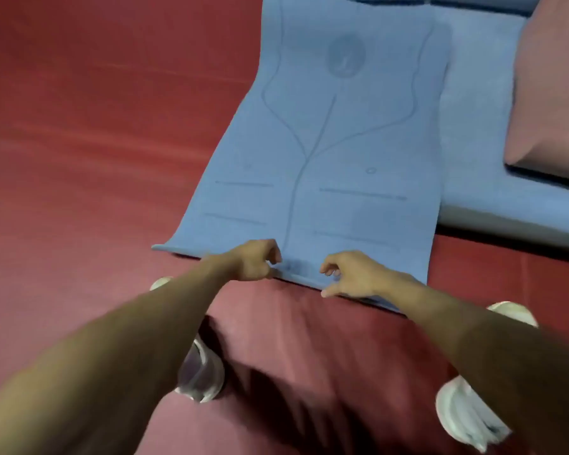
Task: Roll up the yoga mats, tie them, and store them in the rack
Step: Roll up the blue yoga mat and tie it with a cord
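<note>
A blue yoga mat (335, 133) with faint printed lines lies flat on the red floor and stretches away from me. Its near short edge runs across the middle of the view. My left hand (255, 261) sits at that edge with curled fingers that pinch the mat's rim. My right hand (350, 274) is at the same edge a little to the right, fingers bent, thumb low against the rim. The frame is blurred, so the right hand's hold is unclear.
A second blue mat (486, 133) lies under the first, to its right. A pink mat or cushion (552, 87) lies on it at the far right. My white shoes (201, 372) (467, 415) stand on the red floor (96, 142) below my arms.
</note>
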Tool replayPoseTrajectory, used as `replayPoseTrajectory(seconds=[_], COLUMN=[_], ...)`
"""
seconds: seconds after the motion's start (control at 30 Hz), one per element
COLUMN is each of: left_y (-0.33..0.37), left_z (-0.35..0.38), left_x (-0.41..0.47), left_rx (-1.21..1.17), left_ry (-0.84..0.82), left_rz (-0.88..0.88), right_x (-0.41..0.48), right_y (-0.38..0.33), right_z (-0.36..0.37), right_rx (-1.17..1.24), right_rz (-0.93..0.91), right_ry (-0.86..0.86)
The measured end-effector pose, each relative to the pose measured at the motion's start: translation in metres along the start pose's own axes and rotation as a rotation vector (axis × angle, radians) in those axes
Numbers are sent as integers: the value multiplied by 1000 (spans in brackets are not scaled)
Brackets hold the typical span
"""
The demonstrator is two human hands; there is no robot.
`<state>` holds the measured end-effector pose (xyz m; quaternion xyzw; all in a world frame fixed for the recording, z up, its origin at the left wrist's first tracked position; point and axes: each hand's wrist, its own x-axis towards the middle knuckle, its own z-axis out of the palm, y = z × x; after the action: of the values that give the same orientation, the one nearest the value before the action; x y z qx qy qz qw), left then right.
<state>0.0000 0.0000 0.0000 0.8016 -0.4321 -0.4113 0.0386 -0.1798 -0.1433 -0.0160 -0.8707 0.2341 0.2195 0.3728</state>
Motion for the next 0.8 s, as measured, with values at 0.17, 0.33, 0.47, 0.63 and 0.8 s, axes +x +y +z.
replayPoseTrajectory(seconds=[0.17, 0.33, 0.47, 0.63, 0.8], left_y=[-37, -53, -34, 18, 62], left_z=[21, 39, 52, 69, 102], left_x=[18, 20, 13, 6, 8], left_rx=[173, 238, 51, -62, -89], left_ry=[47, 171, 296, 303, 281], left_rz=[4, -34, -62, 47, 115], right_x=[17, 13, 1, -44, -77], right_y=[26, 42, 43, 68, 98], right_z=[35, 38, 16, -14, -22], right_rx=[-41, -122, -227, -394, -404], right_rz=[28, 33, 25, 92, 269], right_ry=[14, 124, 137, 164, 125])
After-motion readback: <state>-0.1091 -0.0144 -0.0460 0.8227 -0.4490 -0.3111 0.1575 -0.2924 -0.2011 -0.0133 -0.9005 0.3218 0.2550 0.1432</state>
